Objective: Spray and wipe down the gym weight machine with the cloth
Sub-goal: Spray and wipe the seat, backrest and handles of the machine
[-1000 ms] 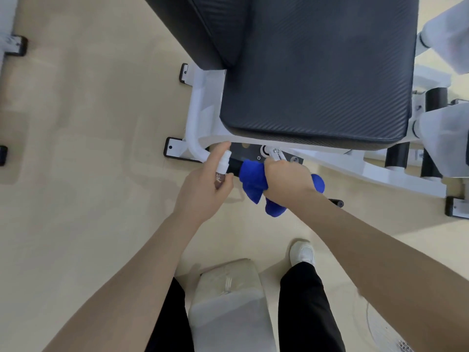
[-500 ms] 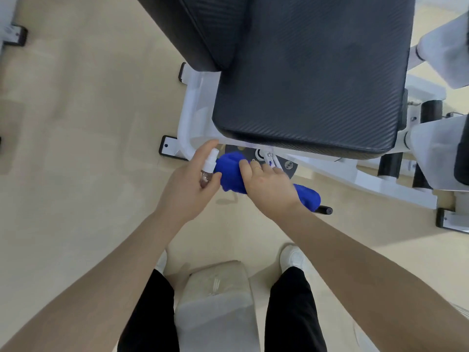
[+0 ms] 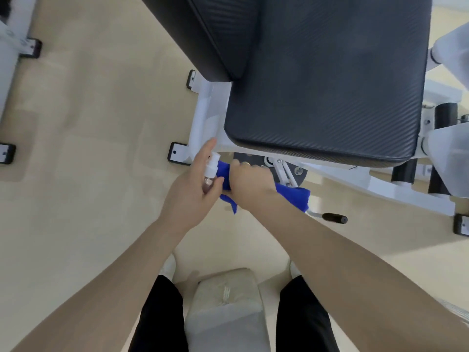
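The gym weight machine has a large black padded seat (image 3: 327, 80) on a white frame (image 3: 205, 115). Just below the seat's front edge, my left hand (image 3: 193, 191) grips a small spray bottle (image 3: 211, 168) with a white nozzle, index finger raised over the top. My right hand (image 3: 250, 186) is closed on a blue cloth (image 3: 294, 195) and presses it on the dark round adjustment plate (image 3: 297, 171) under the seat. Most of the cloth is hidden by my hand; one end hangs out to the right, another below.
A black-tipped lever handle (image 3: 335, 217) sticks out to the right of the cloth. Black roller pads (image 3: 446, 118) sit on the frame at right. Another machine's feet (image 3: 30, 48) stand at far left. A beige pouch (image 3: 223, 308) hangs between my legs over pale wood floor.
My right hand slid the blue cloth leftward along the plate under the seat, close against the spray bottle. My left hand stays on the bottle, and my view shifted slightly.
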Demonstrator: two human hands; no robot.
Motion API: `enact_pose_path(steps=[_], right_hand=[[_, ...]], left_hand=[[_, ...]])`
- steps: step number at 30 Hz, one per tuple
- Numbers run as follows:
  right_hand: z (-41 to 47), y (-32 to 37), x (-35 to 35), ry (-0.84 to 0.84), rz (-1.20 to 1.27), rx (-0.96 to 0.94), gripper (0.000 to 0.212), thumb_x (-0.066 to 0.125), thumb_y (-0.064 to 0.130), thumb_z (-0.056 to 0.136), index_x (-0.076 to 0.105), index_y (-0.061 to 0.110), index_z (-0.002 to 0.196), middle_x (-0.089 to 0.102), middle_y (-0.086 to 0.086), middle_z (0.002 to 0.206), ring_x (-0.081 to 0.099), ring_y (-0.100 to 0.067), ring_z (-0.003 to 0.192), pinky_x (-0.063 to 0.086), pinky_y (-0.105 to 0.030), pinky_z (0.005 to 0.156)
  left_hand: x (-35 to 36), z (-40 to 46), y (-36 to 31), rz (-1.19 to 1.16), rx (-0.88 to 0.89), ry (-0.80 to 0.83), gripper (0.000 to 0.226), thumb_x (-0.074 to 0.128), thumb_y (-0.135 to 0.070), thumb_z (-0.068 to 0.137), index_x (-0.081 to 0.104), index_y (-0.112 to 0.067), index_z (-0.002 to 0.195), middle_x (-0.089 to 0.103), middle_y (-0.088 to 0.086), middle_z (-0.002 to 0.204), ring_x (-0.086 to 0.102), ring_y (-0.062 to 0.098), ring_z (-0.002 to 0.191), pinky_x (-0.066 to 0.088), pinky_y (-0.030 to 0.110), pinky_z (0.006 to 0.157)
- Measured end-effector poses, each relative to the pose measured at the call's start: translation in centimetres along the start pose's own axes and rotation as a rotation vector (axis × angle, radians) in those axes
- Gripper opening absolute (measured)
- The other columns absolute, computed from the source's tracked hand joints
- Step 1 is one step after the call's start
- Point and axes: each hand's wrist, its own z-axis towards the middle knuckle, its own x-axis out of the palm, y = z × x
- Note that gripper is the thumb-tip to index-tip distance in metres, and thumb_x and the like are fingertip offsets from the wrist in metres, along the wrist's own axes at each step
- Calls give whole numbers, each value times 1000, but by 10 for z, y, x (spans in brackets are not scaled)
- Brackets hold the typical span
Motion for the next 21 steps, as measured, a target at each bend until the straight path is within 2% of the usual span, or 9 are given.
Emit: enact_pose_path(steps=[3,6,8,11,14,16,18,19,21], right_hand=[[18,28,4,-82,38,-26,30,47,18,91,42,9,118,56,-8,116,57,-28,102,33,-33,69],[10,8,9,-168,-65,-141,35,40,35,97,42,7,119,58,-7,110,62,-28,90,34,-32,60],[-1,-8,6,-140,3,-133,41,34,43,98,42,7,117,59,-6,103,61,-29,87,32,-33,61],[-19,-33,2,-49,70,-55,45,25,44,99,43,7,115,54,-6,89,55,-28,80,33,-33,61],[-44,-77,7,10,199,128,36,26,40,100,45,10,93,42,-1,65,49,-27,69,35,-32,60],[-70,-111,4,-115,309,333,18,35,28,97,37,15,86,43,-1,62,50,-27,68,33,-30,59],[-93,-129,-16,-437,497,469,6,45,22,94,41,17,94,49,2,72,48,-24,69,32,-29,59],[-92,-132,-27,-565,597,471,13,49,20,92,44,18,104,51,5,79,47,-20,71,33,-30,61],[-76,-125,-50,-637,711,348,27,50,11,90,46,19,115,51,7,85,46,-16,74,35,-31,62]], left_hand=[[-8,0,7,8,-13,-23,66,52,-12,89,22,-37,143,47,-7,54,45,8,45,43,31,47],[-12,-1,5,12,-43,-31,67,52,-14,89,20,-35,144,50,1,58,45,14,47,45,37,52],[-14,-1,2,7,-48,-19,67,52,-14,89,19,-35,144,56,4,68,49,19,53,47,40,55],[-9,2,-10,-5,-36,-8,68,52,-17,90,17,-35,145,53,-2,67,49,17,52,45,37,52],[5,9,-25,3,-9,28,70,53,-17,90,15,-34,145,52,-9,73,53,20,59,43,36,56],[15,13,-39,-35,5,45,69,53,-17,89,16,-36,145,48,-10,64,50,11,51,43,33,51],[23,16,-52,-93,16,55,68,52,-16,90,17,-37,144,43,-8,58,44,7,45,40,28,45],[28,17,-58,-114,23,59,67,52,-17,90,17,-38,144,44,-7,59,43,6,45,39,26,44],[35,22,-67,-124,48,67,67,52,-18,91,16,-39,144,46,-4,64,42,6,46,38,25,43]])
